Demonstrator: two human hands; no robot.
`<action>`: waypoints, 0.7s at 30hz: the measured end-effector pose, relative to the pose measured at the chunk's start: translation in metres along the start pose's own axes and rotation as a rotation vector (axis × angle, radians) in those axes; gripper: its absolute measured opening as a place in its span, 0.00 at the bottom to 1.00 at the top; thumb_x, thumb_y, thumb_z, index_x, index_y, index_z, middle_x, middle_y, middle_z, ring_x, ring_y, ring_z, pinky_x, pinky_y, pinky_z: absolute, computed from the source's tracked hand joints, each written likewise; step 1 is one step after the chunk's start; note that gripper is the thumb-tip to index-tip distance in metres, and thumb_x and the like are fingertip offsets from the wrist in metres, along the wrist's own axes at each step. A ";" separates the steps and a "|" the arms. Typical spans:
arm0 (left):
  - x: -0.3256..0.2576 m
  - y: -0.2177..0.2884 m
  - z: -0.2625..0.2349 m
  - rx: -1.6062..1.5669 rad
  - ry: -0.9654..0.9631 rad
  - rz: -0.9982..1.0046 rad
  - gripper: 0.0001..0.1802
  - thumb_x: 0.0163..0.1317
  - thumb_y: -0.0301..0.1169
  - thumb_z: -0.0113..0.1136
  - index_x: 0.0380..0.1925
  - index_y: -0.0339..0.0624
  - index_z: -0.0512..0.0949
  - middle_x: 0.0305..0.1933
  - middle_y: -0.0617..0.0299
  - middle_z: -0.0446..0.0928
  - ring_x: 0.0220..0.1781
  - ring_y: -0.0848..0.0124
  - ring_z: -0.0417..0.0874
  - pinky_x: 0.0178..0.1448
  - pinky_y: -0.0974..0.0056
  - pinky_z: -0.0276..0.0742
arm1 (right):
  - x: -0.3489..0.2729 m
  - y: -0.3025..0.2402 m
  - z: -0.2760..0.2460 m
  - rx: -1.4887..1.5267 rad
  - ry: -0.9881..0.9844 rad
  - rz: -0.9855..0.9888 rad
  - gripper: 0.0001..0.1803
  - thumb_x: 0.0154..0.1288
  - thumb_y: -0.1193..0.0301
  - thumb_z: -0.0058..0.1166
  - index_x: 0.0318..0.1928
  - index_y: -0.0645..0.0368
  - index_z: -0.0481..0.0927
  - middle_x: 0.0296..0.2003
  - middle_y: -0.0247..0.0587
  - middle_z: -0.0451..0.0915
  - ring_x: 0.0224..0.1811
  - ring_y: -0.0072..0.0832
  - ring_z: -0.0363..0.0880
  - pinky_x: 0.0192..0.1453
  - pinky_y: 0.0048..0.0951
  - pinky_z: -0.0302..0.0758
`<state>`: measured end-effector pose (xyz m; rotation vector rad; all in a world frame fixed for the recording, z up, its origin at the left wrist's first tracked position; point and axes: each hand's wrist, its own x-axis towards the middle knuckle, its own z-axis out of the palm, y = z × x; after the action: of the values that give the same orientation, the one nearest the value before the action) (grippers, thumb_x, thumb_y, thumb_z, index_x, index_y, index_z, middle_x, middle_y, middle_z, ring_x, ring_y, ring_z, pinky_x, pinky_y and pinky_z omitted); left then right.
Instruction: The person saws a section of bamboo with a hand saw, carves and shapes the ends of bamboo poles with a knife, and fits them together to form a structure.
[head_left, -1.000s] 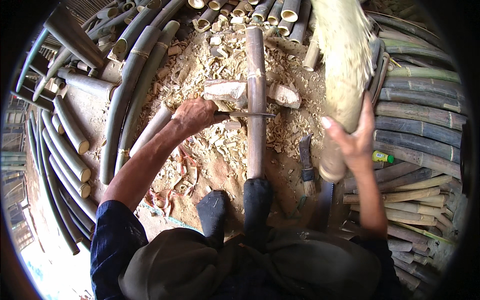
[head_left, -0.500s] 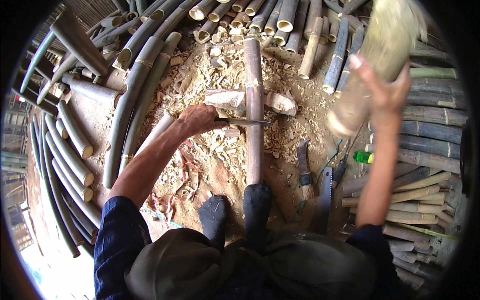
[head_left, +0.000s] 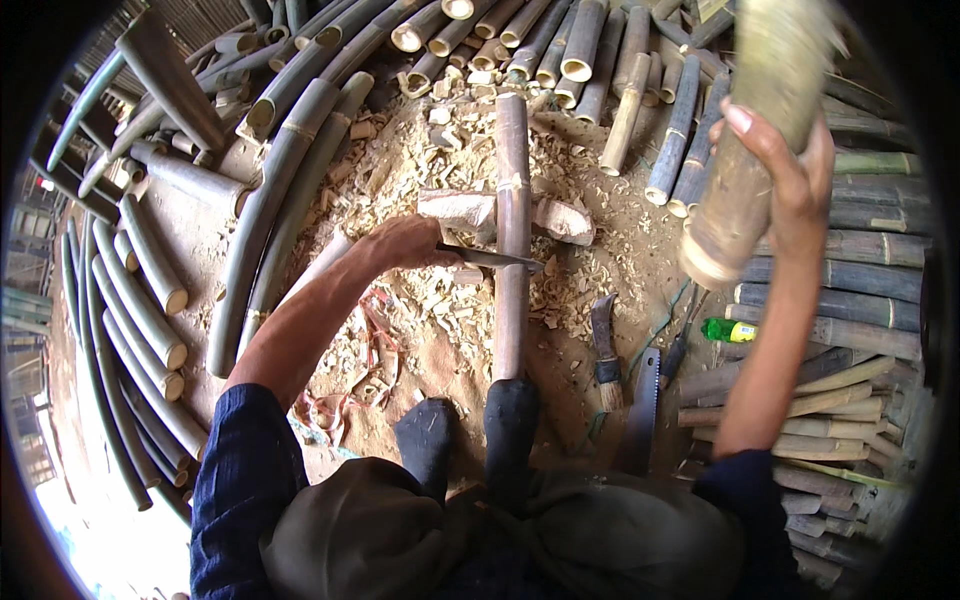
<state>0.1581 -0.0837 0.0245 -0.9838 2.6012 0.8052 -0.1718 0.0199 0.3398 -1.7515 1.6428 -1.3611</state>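
Observation:
A bamboo pole [head_left: 513, 170] lies lengthwise in front of me, its near end against my right sock [head_left: 511, 415]. Under it runs a rough wood block [head_left: 455, 208], showing on both sides. My left hand [head_left: 405, 243] is closed round the handle of a knife [head_left: 492, 257], whose blade lies across the pole. Up at the right, my right hand [head_left: 795, 165] grips a thick bamboo piece [head_left: 775, 75], raised and tilted. The top of that piece runs out of view. The fingers on its far side are partly hidden.
Wood shavings [head_left: 440, 320] cover the ground around the pole. At the right lie a hooked blade [head_left: 604, 335], a saw [head_left: 643, 400] and a green bottle [head_left: 728, 330]. Cut bamboo is stacked at the right [head_left: 850, 280], the far side [head_left: 580, 45] and the left [head_left: 285, 170].
The thick bamboo piece in my right hand has shifted slightly to the right and is less blurred. The knife stays across the pole, its tip dipping a little more. My view has shifted slightly.

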 end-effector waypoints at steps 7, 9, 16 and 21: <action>0.007 0.017 -0.003 -0.057 -0.137 -0.010 0.31 0.65 0.63 0.62 0.32 0.45 0.89 0.19 0.65 0.78 0.18 0.75 0.73 0.22 0.61 0.72 | -0.122 0.103 0.085 -0.374 -0.698 0.582 0.41 0.50 0.68 0.72 0.64 0.69 0.69 0.52 0.53 0.80 0.55 0.39 0.81 0.65 0.37 0.78; 0.012 0.002 -0.002 -0.415 -0.219 -0.039 0.27 0.66 0.59 0.65 0.38 0.44 0.89 0.23 0.64 0.81 0.22 0.77 0.78 0.25 0.65 0.74 | -0.087 0.102 0.064 -0.387 -0.788 0.620 0.49 0.43 0.68 0.77 0.65 0.72 0.68 0.56 0.59 0.79 0.58 0.44 0.81 0.69 0.38 0.76; 0.013 -0.002 -0.018 -0.332 -0.420 -0.165 0.20 0.67 0.50 0.69 0.41 0.43 0.89 0.25 0.64 0.82 0.24 0.74 0.79 0.28 0.64 0.74 | -0.075 0.078 0.009 0.220 -0.234 0.462 0.44 0.50 0.66 0.69 0.68 0.65 0.67 0.46 0.48 0.81 0.42 0.31 0.85 0.48 0.36 0.88; -0.007 0.019 -0.007 -0.033 -0.121 -0.078 0.18 0.68 0.50 0.68 0.43 0.50 0.89 0.26 0.64 0.83 0.20 0.70 0.75 0.25 0.57 0.78 | -0.105 0.102 0.006 0.382 -0.082 0.660 0.33 0.51 0.66 0.66 0.58 0.65 0.72 0.38 0.47 0.82 0.31 0.34 0.85 0.37 0.38 0.87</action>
<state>0.1505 -0.0722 0.0405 -1.0062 2.4390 0.8621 -0.2065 0.0890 0.2149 -0.9157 1.5794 -1.1564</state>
